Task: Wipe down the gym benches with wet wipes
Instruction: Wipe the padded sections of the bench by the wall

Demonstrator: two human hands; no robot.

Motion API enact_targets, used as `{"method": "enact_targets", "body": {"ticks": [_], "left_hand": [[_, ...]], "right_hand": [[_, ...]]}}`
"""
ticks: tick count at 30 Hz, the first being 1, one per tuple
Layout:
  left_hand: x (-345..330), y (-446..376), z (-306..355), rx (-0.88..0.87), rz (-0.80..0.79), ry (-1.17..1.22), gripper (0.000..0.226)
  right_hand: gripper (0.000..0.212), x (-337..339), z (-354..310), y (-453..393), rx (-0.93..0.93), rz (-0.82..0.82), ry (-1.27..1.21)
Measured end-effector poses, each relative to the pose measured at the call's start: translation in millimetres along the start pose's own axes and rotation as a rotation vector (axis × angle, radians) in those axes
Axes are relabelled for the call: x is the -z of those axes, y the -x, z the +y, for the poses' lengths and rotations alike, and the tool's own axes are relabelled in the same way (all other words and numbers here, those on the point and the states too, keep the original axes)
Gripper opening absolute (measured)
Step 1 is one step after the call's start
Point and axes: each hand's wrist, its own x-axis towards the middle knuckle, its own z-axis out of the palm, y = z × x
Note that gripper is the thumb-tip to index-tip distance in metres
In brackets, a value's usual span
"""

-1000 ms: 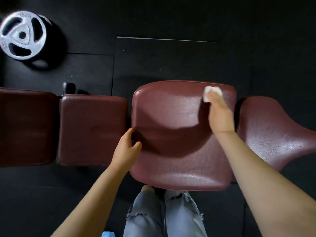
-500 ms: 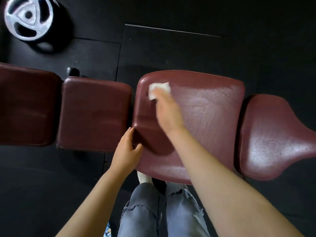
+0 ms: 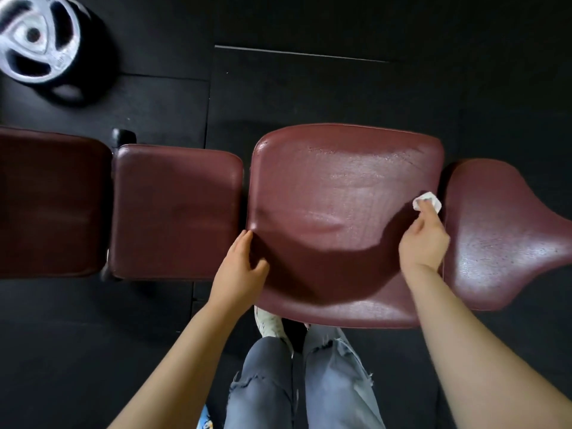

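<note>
Right hand point(image 3: 423, 239) at centre right, fingers pressing a white wet wipe point(image 3: 428, 201) onto the right edge of the maroon worktop point(image 3: 340, 193). Left hand point(image 3: 240, 270) lower centre, curled round the pad's left edge. Silver weight plate point(image 3: 35, 38) on floor, upper left.

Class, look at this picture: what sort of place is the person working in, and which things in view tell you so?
Most likely a gym. A silver weight plate lies on dark rubber floor mats, and the right hand presses a white wipe onto a padded maroon bench.
</note>
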Motion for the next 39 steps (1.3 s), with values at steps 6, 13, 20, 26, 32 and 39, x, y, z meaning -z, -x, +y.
{"method": "enact_targets", "body": {"ticks": [6,13,20,26,32,39], "left_hand": [[5,1,-9,0.002,-0.008,0.059,0.066],[10,11,-22,-0.02,-0.094,0.021,0.066],[8,11,-23,-0.022,-0.078,0.009,0.065],[7,9,-25,-0.047,-0.086,0.033,0.052],[6,14,-36,-0.057,-0.081,0.051,0.063],[-4,31,-53,-0.009,-0.086,0.098,0.064]], "right_hand": [[0.034,-69,-137,61,0.431,-0.437,0.003],[0.042,-50,-72,48,0.891,-0.488,0.091],[0.038,5,-5,42,-0.157,0.008,0.128],[0.034,-87,-128,126,0.66,-0.525,0.041],[0.04,-64,-81,80,1.007,-0.52,0.109],[0.035,11,14,46,0.009,-0.015,0.129]]}}
